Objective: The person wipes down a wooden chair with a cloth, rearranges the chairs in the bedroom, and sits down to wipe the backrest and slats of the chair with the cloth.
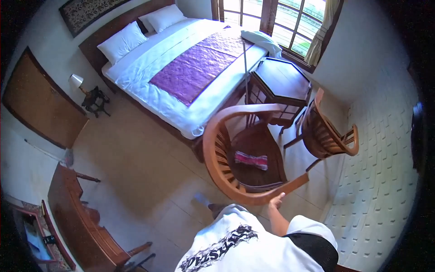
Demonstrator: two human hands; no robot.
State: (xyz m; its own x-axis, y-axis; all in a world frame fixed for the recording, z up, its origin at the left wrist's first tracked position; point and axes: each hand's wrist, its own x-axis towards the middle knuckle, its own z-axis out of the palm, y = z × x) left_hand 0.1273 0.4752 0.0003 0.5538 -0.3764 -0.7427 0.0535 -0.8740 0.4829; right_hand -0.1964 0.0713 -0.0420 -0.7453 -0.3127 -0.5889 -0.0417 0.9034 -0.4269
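A brown wooden armchair [253, 198] with a curved rail and a slatted back stands right in front of me. On its dark seat lies a folded pink and red striped cloth [251, 160]. My right hand [275, 201] is at the outer side of the near armrest and seems to grip it, one digit showing along the wood and the other fingers mostly hidden. My left hand is out of sight beyond my white shirt. A blurred pale blue shape [201, 198] shows low by my left side; I cannot make out what it is.
Beyond the armchair are a six-sided wooden table [283, 79] and a second wooden chair [324, 136] near the textured wall. A bed [136, 93] with a purple runner fills the back. A wooden desk [74, 204] and a lamp [76, 80] stand left. Tiled floor [131, 149] lies between.
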